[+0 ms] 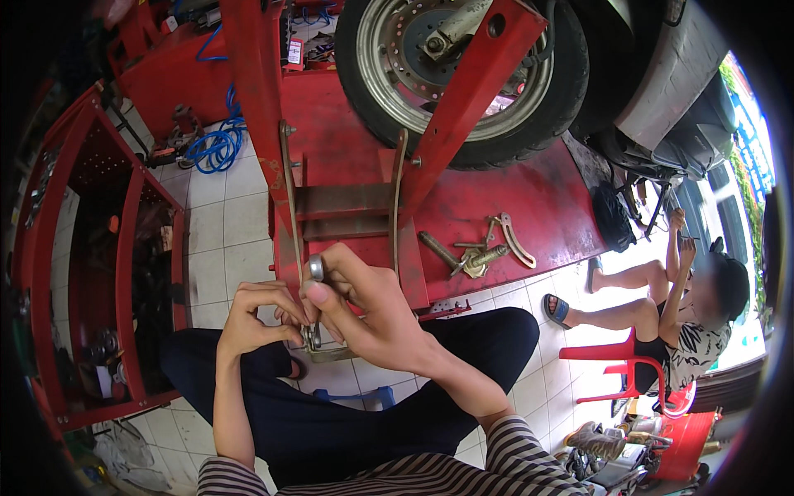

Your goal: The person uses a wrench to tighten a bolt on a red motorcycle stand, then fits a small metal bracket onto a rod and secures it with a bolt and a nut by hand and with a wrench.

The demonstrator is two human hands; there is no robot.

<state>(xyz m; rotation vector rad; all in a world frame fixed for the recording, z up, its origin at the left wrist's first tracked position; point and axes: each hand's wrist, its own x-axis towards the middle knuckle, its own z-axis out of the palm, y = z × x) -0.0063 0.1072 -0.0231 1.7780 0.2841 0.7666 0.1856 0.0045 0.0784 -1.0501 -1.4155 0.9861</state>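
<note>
My left hand is closed in a pinch, thumb and forefinger meeting at a small metal fitting. Right beside it, my right hand has its fingers closed around a silvery metal piece with a rounded end; the fingers cover the rest of it. Below both hands shows a dull metal bar, partly hidden. Just beyond them rises a red steel wheel clamp frame with two long, thin metal strips. Whether the fitting is joined to the frame I cannot tell.
A motor scooter's front wheel stands on the red lift platform. Loose metal clamp parts lie on its near edge. A red shelf rack and a coiled blue hose are leftward. Another person sits rightward on a red chair.
</note>
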